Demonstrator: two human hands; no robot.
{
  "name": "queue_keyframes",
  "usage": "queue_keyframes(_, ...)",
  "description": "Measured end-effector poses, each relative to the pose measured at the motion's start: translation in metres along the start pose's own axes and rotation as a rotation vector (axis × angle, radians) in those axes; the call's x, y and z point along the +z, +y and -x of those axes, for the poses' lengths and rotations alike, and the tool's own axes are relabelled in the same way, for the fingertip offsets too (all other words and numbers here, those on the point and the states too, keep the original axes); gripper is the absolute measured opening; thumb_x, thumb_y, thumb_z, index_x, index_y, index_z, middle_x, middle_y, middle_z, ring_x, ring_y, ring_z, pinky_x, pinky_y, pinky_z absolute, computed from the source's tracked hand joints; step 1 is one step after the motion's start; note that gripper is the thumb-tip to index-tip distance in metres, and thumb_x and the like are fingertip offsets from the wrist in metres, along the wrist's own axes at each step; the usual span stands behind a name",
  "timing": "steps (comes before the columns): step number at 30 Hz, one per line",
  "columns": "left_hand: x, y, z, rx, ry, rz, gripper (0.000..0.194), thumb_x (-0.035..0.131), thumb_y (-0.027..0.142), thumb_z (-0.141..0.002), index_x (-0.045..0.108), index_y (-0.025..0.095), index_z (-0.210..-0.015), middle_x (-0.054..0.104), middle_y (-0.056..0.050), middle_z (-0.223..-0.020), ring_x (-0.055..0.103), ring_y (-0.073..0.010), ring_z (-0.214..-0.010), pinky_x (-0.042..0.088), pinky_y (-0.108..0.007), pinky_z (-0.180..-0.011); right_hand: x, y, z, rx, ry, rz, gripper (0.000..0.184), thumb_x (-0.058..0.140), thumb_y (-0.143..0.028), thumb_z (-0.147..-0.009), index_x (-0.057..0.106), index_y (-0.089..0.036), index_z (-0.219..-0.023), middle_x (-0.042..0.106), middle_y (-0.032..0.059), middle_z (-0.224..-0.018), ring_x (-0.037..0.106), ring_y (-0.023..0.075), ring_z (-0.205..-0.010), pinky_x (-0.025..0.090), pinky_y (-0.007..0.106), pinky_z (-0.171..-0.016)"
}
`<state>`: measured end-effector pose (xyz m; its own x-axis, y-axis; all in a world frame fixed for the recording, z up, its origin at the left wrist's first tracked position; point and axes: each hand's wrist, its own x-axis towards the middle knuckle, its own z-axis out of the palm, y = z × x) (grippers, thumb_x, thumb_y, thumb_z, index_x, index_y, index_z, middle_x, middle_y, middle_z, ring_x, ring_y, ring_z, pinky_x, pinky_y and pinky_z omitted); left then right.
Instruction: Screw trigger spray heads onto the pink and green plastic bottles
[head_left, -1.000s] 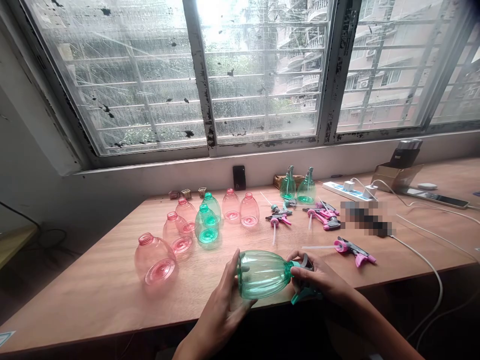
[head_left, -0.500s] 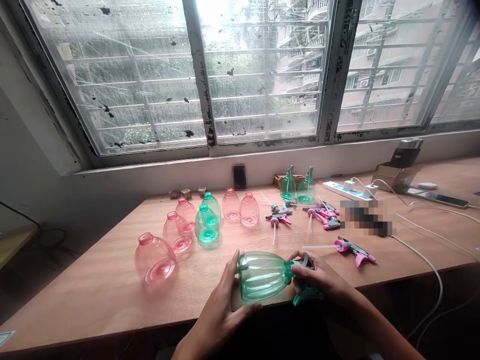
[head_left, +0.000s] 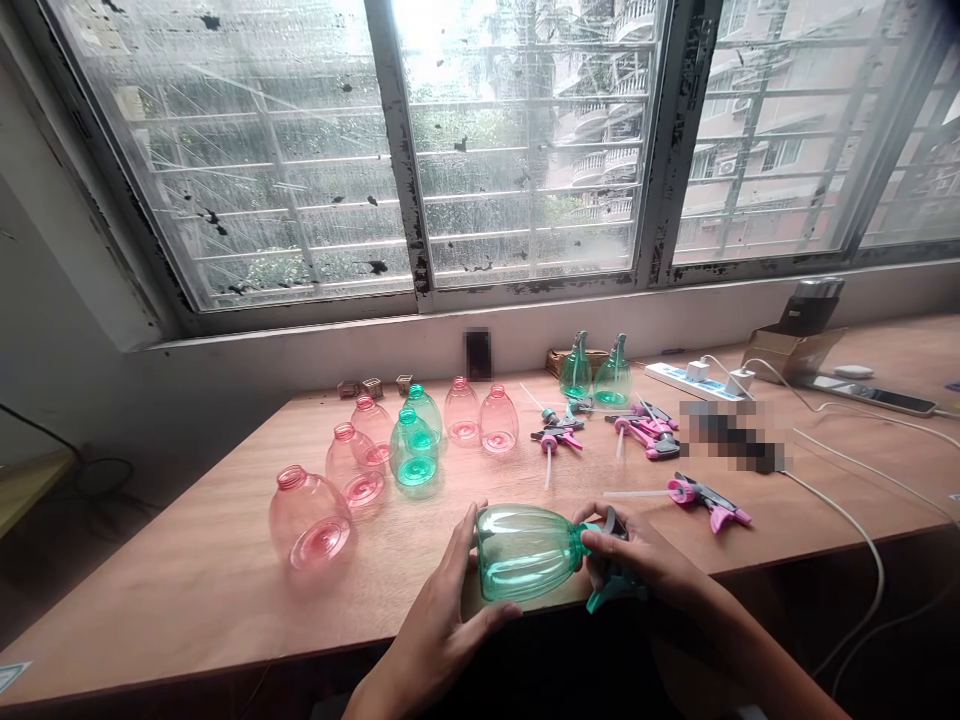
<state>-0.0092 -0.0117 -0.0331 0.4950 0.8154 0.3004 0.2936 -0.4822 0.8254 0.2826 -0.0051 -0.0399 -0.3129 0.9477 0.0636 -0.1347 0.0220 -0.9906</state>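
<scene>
A clear green plastic spray bottle (head_left: 525,552) lies on its side above the wooden table (head_left: 191,610), held up between my two hands. My left hand (head_left: 442,620) cups its round base end. My right hand (head_left: 637,555) wraps the neck, around a teal trigger sprayer head (head_left: 613,585), which my fingers partly hide. Whether the head is fully seated on the neck is hidden. Nearest my right hand on the table lies a pink and grey trigger sprayer (head_left: 709,505) with its dip tube pointing left.
Several empty pink bottles (head_left: 309,520) and green bottles (head_left: 414,450) stand on the table to the left. More sprayer heads (head_left: 641,435) lie behind. A power strip (head_left: 694,380) with white cables sits at the back right, below a barred window (head_left: 525,150).
The green bottle has rolled slightly in my hands, and my left fingers have shifted along its base. Both hands keep their hold, and the table objects have not moved.
</scene>
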Motion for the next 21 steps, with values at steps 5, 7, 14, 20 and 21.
queue_keyframes(5, 0.001, -0.0007, -0.003, 0.022, 0.009, 0.069, 0.087, 0.07, 0.027, -0.092, 0.017, 0.038, -0.16, 0.027, -0.009, -0.167, 0.051, -0.0324, -0.137, 0.043, -0.049, -0.115, 0.001, -0.001, -0.0003, -0.004, -0.009, -0.001, 0.042, 0.078, -0.052, -0.082, 0.058, -0.018, -0.096, 0.072, -0.0007, -0.061, 0.066, 0.0159, -0.051, 0.052, 0.024, -0.051)
queue_keyframes(7, 0.0022, -0.0031, -0.003, 0.043, 0.001, 0.108, 0.082, 0.065, 0.027, -0.096, 0.015, 0.039, -0.16, 0.03, -0.01, -0.165, 0.058, -0.0294, -0.13, 0.047, -0.047, -0.112, 0.0009, -0.0011, -0.0005, -0.009, -0.017, 0.007, 0.042, 0.078, -0.051, -0.082, 0.058, -0.017, -0.096, 0.073, -0.0005, -0.061, 0.067, 0.016, -0.052, 0.052, 0.024, -0.051)
queue_keyframes(14, 0.002, -0.0058, 0.0, 0.005, 0.01, 0.048, 0.102, 0.077, 0.03, -0.088, 0.007, 0.04, -0.161, 0.025, -0.011, -0.168, 0.05, -0.0341, -0.138, 0.043, -0.05, -0.115, -0.0007, -0.0009, -0.0008, -0.011, -0.028, 0.018, 0.042, 0.079, -0.051, -0.082, 0.059, -0.017, -0.096, 0.074, 0.0005, -0.061, 0.068, 0.0159, -0.052, 0.052, 0.024, -0.051)
queue_keyframes(20, 0.0001, -0.0033, -0.0019, 0.012, 0.018, 0.022, 0.088, 0.073, 0.028, -0.09, 0.021, 0.038, -0.159, 0.025, -0.008, -0.167, 0.037, -0.0355, -0.147, 0.035, -0.052, -0.121, -0.0004, -0.001, -0.0019, -0.002, -0.025, 0.019, 0.043, 0.079, -0.051, -0.081, 0.059, -0.017, -0.096, 0.074, 0.0004, -0.061, 0.067, 0.0157, -0.051, 0.051, 0.023, -0.05)
queue_keyframes(21, 0.0004, -0.003, -0.0024, 0.016, 0.02, 0.038, 0.086, 0.071, 0.027, -0.091, 0.02, 0.038, -0.159, 0.026, -0.008, -0.167, 0.042, -0.0344, -0.145, 0.036, -0.051, -0.12, -0.0004, -0.0007, -0.002, -0.001, -0.026, 0.016, 0.042, 0.079, -0.051, -0.082, 0.059, -0.017, -0.096, 0.074, 0.0003, -0.06, 0.067, 0.0158, -0.051, 0.051, 0.023, -0.05)
